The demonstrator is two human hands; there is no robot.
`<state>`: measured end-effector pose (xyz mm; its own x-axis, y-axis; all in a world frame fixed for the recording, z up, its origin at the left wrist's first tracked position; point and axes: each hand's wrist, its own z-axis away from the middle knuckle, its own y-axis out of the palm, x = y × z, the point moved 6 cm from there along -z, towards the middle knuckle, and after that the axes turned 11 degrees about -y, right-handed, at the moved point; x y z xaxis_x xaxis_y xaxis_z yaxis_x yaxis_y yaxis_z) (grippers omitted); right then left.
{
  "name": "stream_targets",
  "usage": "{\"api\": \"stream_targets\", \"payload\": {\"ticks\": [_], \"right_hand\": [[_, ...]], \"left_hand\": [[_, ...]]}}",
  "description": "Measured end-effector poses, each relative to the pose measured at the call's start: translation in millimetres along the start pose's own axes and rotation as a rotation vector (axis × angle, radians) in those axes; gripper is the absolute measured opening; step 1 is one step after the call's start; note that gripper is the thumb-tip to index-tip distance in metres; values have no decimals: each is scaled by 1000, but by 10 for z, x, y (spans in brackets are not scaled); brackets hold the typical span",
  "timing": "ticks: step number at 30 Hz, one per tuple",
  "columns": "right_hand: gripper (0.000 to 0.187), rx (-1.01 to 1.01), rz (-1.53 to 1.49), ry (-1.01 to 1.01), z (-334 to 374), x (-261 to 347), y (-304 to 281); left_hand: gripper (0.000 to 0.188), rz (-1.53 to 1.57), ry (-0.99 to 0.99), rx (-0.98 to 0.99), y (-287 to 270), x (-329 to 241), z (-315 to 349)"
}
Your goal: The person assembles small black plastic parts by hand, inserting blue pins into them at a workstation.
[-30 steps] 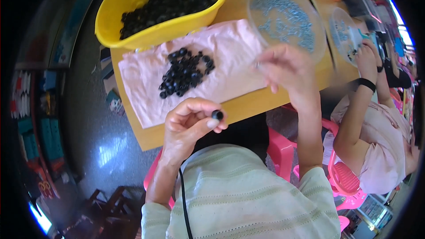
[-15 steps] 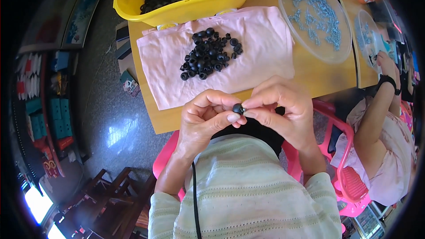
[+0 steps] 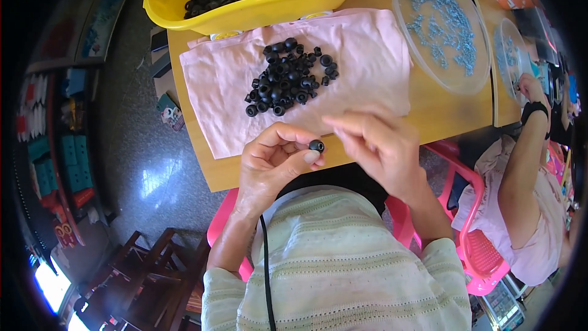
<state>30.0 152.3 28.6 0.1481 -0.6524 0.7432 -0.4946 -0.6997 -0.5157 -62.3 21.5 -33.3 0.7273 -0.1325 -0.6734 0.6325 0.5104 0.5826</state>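
- Table edge: the wooden table point(image 3: 444, 121) ends in a near edge slanting up to the right; both hands appear above or just beside it, in front of the wearer's shirt point(image 3: 343, 263).
- Room for moving: right of the pile of black parts point(image 3: 278, 83), a stretch of pink cloth point(image 3: 370, 55) reaches toward the round clear tray point(image 3: 419, 64) of small bluish metallic pieces point(image 3: 456, 27); the yellow tub point(image 3: 269, 9) bounds the far side.
- Left hand point(image 3: 275, 158): narrow, pinching one rounded black part point(image 3: 316, 146) between thumb and fingers, seen against the wood below the cloth.
- Orientation: the part's ringed end, with a small pale centre, faces right and somewhat upward; its long axis is hard to tell, being stubby and partly covered.
- Right hand point(image 3: 380, 150): apart from the part, just to its right, fingers bent and blurred; whether they hold anything cannot be told.
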Motion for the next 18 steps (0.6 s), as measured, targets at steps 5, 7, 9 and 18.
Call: {"api": "stream_targets", "payload": {"ticks": [5, 7, 9, 18], "right_hand": [[20, -29, 284, -42, -156, -229, 111], [18, -21, 290, 21, -201, -249, 137], [23, 8, 347, 25, -244, -246, 158], [17, -39, -71, 283, -139, -266, 91]], "left_hand": [[21, -70, -62, 49, 41, 79, -53], [21, -74, -49, 59, 28, 90, -53], [20, -81, -37, 73, 35, 89, -56], [22, -59, -3, 117, 28, 70, -53]]}}
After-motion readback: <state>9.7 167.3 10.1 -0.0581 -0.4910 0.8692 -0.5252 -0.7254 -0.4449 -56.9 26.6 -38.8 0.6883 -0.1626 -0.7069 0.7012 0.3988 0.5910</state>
